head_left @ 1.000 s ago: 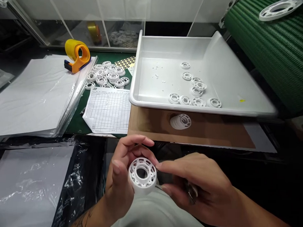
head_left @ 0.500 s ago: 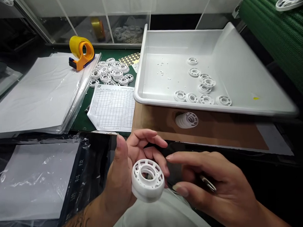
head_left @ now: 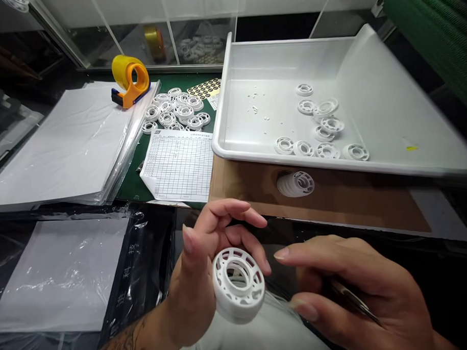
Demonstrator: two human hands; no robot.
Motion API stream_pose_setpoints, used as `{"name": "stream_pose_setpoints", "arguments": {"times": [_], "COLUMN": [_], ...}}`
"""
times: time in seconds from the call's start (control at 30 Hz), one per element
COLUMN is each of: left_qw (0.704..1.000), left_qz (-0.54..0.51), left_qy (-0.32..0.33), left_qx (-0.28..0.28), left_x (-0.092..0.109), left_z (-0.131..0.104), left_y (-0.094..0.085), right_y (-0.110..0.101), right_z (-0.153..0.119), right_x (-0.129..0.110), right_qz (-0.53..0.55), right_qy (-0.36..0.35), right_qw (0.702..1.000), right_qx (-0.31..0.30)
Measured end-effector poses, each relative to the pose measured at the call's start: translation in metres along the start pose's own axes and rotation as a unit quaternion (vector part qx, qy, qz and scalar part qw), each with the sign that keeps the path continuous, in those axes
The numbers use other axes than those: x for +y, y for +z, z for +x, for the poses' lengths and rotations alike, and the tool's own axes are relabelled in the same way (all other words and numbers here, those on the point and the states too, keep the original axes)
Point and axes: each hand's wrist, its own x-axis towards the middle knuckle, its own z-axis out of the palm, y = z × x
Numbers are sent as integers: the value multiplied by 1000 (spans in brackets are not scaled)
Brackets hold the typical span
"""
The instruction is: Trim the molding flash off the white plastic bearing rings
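My left hand cradles a white slotted plastic ring, its open face tilted up. A seam round the side suggests two rings stacked together, but I cannot tell for sure. The fingers curl behind it and the thumb stands up at the left. To the right, my right hand keeps a slim metal tool tucked in the palm under its curled fingers; the tool's kind is unclear. Its index finger and thumb are apart, pointing toward the ring without touching it.
Beyond the hands, a white tray holds several rings and small scraps. A row of stacked rings lies on brown cardboard. Leftward are a ring pile, a printed form, a tape dispenser and bagged white sheets.
The held ring is tilted to show more of its upper face. My right hand has shifted right and down, showing more of the metal tool. Another, blurred ring appears in the tray.
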Motion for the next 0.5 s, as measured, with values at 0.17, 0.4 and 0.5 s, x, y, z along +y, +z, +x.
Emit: {"name": "stream_pose_setpoints", "arguments": {"times": [0.17,0.4,0.5], "left_qw": [998,985,990], "left_qz": [52,140,107], "left_qy": [28,84,80], "left_qx": [-17,-50,-34], "left_x": [-7,-19,-15], "left_z": [-2,0,2], "left_y": [-5,-21,-21], "right_y": [9,14,4], "right_z": [2,2,-3], "right_x": [0,4,3], "right_qz": [-26,-4,-26], "right_qy": [-26,-44,2], "right_qw": [998,997,1000], "right_qx": [-42,-60,-17]}}
